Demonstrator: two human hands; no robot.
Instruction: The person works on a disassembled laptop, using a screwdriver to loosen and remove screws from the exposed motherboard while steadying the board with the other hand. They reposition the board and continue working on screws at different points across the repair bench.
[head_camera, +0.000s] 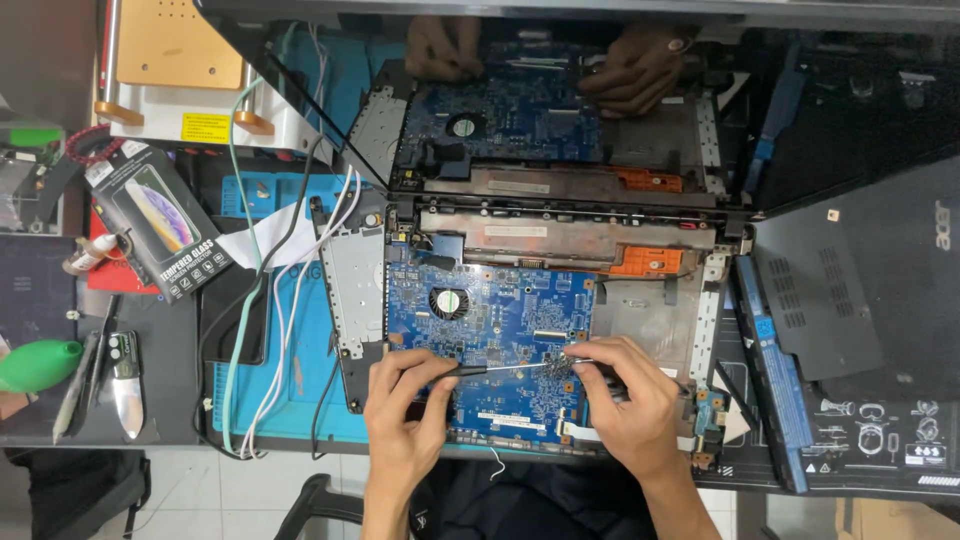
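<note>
Inside the opened laptop shell (700, 300), the left hand (405, 405) pinches a screwdriver (500, 368) over the blue board (490, 330); the right hand (625, 395) grips its tip.

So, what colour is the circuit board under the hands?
Blue: the circuit board shows best in the head view.

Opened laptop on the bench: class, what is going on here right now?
A person is working on an opened laptop with its blue circuit board exposed. The left hand holds a thin screwdriver lying across the board, and the right hand pinches its tip end near the board's right side. A small round fan sits higher on the board. A removed battery lies to the right, white cables to the left.
</note>
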